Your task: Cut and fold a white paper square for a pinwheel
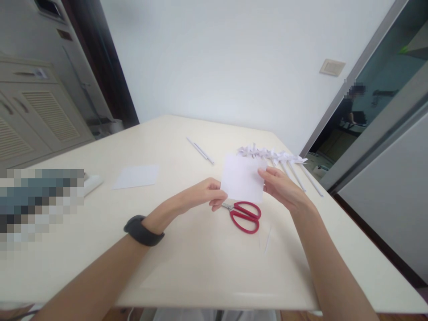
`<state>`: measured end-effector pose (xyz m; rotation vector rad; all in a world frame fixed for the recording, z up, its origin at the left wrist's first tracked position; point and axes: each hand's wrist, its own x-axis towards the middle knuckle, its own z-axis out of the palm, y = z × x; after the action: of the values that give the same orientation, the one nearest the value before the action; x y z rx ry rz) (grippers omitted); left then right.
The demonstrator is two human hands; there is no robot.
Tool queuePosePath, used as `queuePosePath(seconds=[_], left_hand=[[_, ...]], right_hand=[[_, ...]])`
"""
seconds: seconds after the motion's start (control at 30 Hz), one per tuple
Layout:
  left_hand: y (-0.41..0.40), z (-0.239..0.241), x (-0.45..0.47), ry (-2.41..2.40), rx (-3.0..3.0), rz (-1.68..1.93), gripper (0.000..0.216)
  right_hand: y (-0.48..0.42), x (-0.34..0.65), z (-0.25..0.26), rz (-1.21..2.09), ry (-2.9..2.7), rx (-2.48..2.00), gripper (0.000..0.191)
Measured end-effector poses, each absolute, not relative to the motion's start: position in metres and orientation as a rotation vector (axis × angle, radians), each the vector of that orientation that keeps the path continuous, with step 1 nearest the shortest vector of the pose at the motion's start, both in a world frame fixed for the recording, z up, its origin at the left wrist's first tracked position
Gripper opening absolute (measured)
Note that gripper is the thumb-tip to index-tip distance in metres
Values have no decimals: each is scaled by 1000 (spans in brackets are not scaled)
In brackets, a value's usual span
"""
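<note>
The held paper (243,179) is white, flat and roughly square.

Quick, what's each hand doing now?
Left hand: closed, pinching the white paper near its lower-left corner.
Right hand: closed, holding that white paper's right edge.

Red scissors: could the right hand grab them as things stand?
Probably yes: the red scissors lie near the right hand, handles uncovered, though its fingers hold the white paper and might need freeing first.

left wrist (153,220) — broad dark band (143,231) | forearms (331,249) — bare
</note>
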<state>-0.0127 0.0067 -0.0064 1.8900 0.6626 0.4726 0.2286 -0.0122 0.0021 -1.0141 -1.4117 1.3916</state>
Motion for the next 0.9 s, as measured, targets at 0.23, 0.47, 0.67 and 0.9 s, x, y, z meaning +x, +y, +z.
queuePosePath(seconds=[0.23, 0.47, 0.67, 0.9], left_hand=[[15, -11, -12, 861, 1752, 865, 29], [16, -10, -17, 788, 1675, 767, 26], [15, -11, -8, 829, 1567, 721, 26], [11, -12, -7, 781, 1392, 616, 41]], right_hand=[[-13, 222, 0, 1390, -1497, -1079, 26], [-10, 225, -1, 1284, -1542, -1112, 30], [-8, 206, -15, 1118, -1557, -1161, 23], [-7, 199, -18, 813, -1460, -1101, 23]])
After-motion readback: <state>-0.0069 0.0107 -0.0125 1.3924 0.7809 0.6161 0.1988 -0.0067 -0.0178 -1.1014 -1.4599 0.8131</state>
